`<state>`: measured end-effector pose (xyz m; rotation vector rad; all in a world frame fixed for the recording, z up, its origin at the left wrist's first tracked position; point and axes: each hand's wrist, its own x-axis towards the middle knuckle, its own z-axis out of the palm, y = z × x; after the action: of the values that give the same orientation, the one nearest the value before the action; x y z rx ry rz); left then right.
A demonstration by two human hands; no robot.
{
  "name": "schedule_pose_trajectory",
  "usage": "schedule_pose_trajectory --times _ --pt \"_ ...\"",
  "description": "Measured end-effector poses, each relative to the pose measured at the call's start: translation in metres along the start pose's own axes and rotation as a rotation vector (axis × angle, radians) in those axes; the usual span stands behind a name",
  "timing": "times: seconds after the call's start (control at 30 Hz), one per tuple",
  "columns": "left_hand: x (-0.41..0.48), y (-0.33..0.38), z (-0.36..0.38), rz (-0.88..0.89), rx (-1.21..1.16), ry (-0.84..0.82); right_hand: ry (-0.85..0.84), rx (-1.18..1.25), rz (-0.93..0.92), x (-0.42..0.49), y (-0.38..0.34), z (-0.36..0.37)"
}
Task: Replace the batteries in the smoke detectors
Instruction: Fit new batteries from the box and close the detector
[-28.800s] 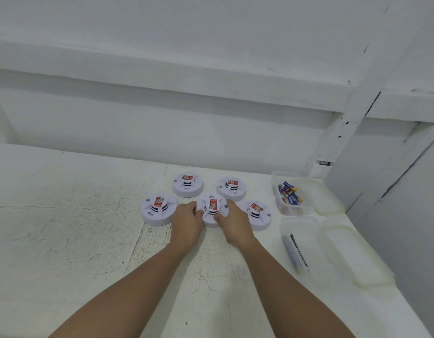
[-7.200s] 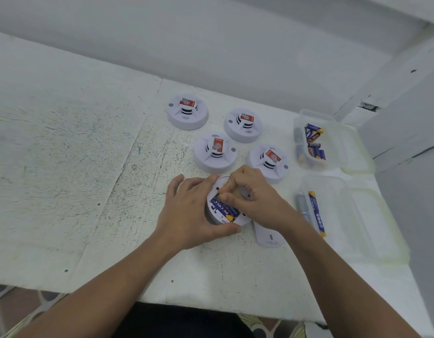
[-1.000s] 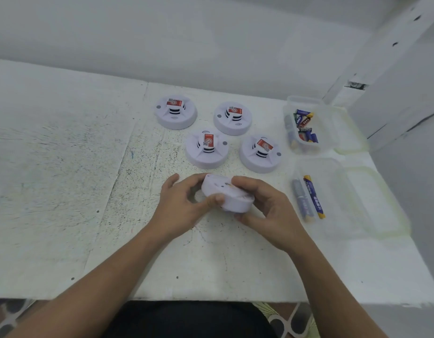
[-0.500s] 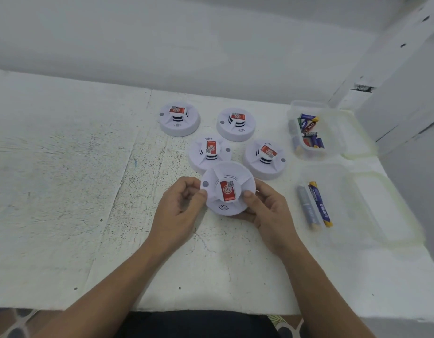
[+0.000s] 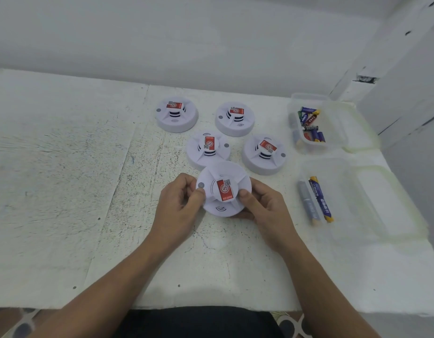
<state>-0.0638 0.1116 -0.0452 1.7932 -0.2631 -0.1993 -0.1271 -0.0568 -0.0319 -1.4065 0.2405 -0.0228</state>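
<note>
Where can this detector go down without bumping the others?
Bare white table left of the four resting white round smoke detectors and the left hand; also the near edge. Crowded right: two clear plastic containers.

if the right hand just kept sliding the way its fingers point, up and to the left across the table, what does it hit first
Probably the middle smoke detector just beyond the held detector that the right hand grips with the left hand. Depth is hard to judge.
</note>
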Motion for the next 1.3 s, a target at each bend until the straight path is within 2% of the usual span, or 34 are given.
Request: schedule_pose_trajectory --times 0.43,1.3 --pt "0.0013 -0.0013 0.0004 0.059 0.061 0.010 0.013 -0.052 -0.027 0.0019 0.0026 -0.0009" --pt "0.0001 0.0028 0.0014 0.005 0.067 0.042 0.036 -0.051 -0.022 0.0033 0.0037 -0.0004"
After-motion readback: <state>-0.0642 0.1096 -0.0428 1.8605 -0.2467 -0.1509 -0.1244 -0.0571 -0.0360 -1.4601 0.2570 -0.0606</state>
